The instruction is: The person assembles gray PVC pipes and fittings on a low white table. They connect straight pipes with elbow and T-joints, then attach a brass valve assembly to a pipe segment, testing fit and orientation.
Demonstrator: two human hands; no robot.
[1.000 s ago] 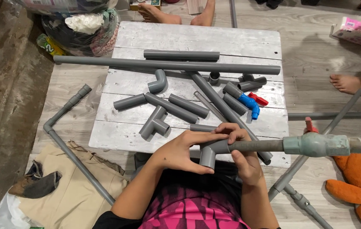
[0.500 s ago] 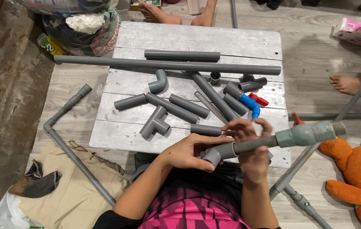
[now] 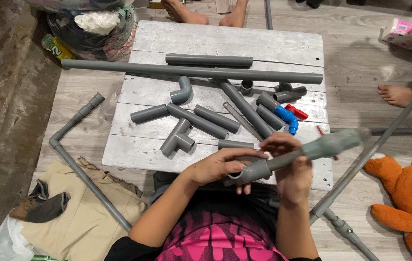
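Both my hands hold one grey pipe assembly (image 3: 290, 157) over the near edge of a white wooden board (image 3: 225, 41). My left hand (image 3: 220, 165) grips the grey elbow fitting (image 3: 249, 172) at its near end. My right hand (image 3: 288, 166) wraps the pipe's shaft just beyond it. The far end carries a blurred grey-green valve body (image 3: 334, 142), tilted up to the right. On the board lie several loose grey pipe pieces: a long pipe (image 3: 191, 71), a tee (image 3: 177, 138), an elbow (image 3: 181, 92), and a blue valve with a red handle (image 3: 289, 116).
A joined L-shaped pipe run (image 3: 77, 154) lies on the floor at left, over beige cloth (image 3: 77, 217). More joined pipes (image 3: 356, 169) lie at right beside an orange plush toy (image 3: 409, 193). Other people's bare feet (image 3: 399, 94) rest at the right and top edges. A full bag (image 3: 94, 24) sits top left.
The pipe assembly has swung from level to tilted, its valve end rising up and toward the board. My left hand stays on the elbow fitting and my right hand has shifted along the shaft.
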